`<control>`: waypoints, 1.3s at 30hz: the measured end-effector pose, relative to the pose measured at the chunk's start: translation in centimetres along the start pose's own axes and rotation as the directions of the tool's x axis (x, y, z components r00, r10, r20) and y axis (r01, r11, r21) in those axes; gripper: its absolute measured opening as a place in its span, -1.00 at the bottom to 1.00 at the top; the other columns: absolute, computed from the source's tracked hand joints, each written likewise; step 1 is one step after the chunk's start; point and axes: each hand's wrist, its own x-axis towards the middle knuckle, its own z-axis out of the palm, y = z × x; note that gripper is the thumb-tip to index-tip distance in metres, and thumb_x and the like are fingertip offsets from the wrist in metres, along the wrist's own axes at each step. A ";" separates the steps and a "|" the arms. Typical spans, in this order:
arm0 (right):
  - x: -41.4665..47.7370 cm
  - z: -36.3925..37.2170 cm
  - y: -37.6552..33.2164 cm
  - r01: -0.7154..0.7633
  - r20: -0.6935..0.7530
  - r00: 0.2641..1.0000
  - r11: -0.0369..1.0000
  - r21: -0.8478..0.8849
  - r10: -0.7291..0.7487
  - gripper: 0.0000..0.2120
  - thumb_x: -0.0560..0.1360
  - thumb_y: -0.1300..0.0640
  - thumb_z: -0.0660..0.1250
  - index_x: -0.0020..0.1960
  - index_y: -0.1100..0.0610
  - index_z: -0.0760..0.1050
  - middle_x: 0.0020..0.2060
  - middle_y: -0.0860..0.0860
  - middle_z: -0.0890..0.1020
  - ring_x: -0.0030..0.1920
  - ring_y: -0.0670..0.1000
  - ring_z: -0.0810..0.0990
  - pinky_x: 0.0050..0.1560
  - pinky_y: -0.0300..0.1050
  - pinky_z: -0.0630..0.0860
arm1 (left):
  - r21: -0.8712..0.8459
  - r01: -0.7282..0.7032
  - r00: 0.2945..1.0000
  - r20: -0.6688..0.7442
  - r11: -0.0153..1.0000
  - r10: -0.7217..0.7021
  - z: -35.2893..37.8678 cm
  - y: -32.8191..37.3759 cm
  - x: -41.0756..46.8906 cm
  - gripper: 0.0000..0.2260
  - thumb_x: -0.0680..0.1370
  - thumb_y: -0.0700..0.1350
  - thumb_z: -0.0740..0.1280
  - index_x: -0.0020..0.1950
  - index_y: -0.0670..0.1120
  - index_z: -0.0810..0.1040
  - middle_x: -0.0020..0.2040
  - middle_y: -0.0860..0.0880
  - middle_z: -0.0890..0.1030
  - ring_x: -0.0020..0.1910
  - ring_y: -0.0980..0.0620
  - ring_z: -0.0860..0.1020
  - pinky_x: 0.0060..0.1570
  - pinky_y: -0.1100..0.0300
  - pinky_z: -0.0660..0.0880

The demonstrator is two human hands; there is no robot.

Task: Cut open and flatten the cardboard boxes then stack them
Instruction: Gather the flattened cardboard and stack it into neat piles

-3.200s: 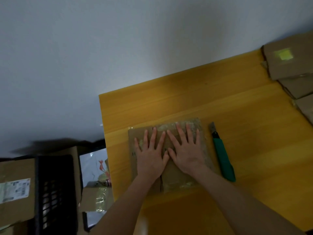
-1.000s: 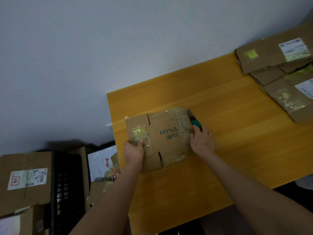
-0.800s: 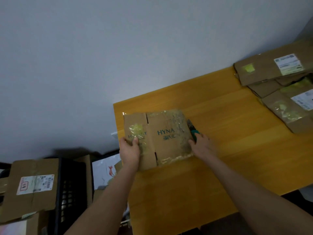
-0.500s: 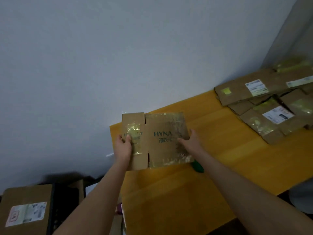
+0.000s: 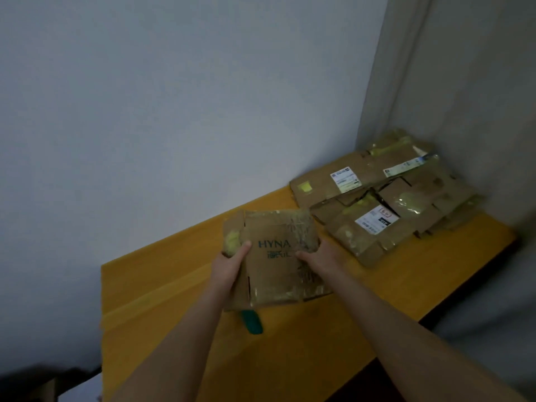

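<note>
You look to be on the last step for this one: the flattened brown cardboard box printed HYNA [image 5: 275, 256] is cut open and pressed flat, so only stacking seems left. Your left hand [image 5: 229, 265] grips its left edge, thumb across the front, and your right hand [image 5: 316, 256] grips the right edge, so the sheet sits between them, apparently raised off the yellow wooden table [image 5: 319, 358]. The pile of flattened, taped brown boxes [image 5: 377, 204] lies near, to its right (whether uncut boxes remain, the view does not show). The green-handled cutter [image 5: 252, 322] rests untouched on the table.
</note>
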 end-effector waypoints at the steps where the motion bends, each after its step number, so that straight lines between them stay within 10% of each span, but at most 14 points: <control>1: 0.8 -1.6 0.9 0.014 -0.006 1.000 1.000 0.015 -0.014 -0.31 0.40 -0.02 0.50 0.40 0.20 0.31 0.29 0.12 0.46 0.25 0.16 0.49 0.19 0.00 0.49 | 0.027 -0.003 1.000 -0.021 1.000 0.004 1.9 0.5 0.0 -0.32 0.35 0.33 0.43 0.28 -0.11 0.46 0.12 -0.08 0.59 0.07 -0.12 0.58 0.12 -0.06 0.53; 8: 6.6 -14.2 7.0 0.071 -0.018 0.997 0.997 0.020 -0.071 -0.52 0.47 0.20 0.41 0.31 0.17 0.29 0.06 0.08 0.54 -0.15 0.00 0.50 -0.38 -0.26 0.37 | 0.217 0.035 0.969 -0.247 0.976 0.020 15.2 1.8 0.6 -0.24 0.27 0.24 0.54 0.30 -0.17 0.43 0.23 -0.16 0.55 0.21 -0.19 0.50 0.19 -0.09 0.48; 13: 10.6 -19.4 8.2 0.061 -0.055 0.996 0.996 -0.063 -0.065 -0.54 0.45 0.13 0.40 0.28 0.05 0.30 0.03 0.00 0.61 -0.10 0.06 0.62 -0.06 0.01 0.58 | 0.193 0.052 0.948 -0.317 0.980 0.012 21.7 4.6 0.1 -0.26 0.31 0.12 0.57 0.31 -0.21 0.36 0.23 -0.17 0.52 0.19 -0.20 0.51 0.15 -0.09 0.49; 26: 24.5 -26.8 7.2 0.062 -0.077 0.994 0.973 -0.222 -0.080 -0.65 0.47 0.07 0.40 0.16 0.06 0.32 0.00 0.01 0.60 -0.13 0.07 0.58 -0.14 -0.08 0.50 | 0.181 0.080 0.961 -0.276 0.980 -0.028 32.0 11.3 9.8 -0.64 0.53 0.00 0.41 0.17 -0.17 0.38 -0.02 -0.10 0.47 0.07 -0.15 0.52 0.00 0.06 0.45; 39: 33.0 -28.9 6.3 0.037 0.017 0.999 0.999 0.005 -0.037 -0.72 0.53 0.06 0.35 0.16 0.04 0.33 0.06 0.06 0.59 -0.14 0.09 0.58 -0.15 -0.02 0.57 | 0.009 0.127 0.949 -0.290 0.992 -0.119 36.5 13.8 12.7 -0.24 0.40 0.20 0.46 0.42 -0.19 0.29 0.30 -0.17 0.48 0.23 -0.19 0.50 0.22 -0.09 0.47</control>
